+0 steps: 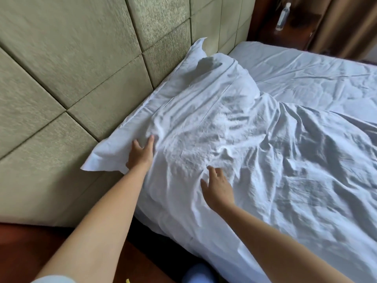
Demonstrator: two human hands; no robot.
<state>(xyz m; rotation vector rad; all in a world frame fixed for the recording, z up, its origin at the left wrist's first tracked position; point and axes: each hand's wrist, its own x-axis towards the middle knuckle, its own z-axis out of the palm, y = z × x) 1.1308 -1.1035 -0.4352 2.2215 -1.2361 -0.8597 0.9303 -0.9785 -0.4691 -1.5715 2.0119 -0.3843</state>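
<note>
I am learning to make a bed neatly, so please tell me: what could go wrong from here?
1. The pillow lies at the mattress edge with its corner overhanging; a push from the left hand might slide it off.
2. The right hand rests on the creased cover; smoothing may only shift the wrinkles elsewhere.

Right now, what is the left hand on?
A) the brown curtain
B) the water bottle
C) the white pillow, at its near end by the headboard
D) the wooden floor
C: the left hand lies with straight fingers on the pillow beside the padded headboard; the bottle stands far off, untouched.
</note>
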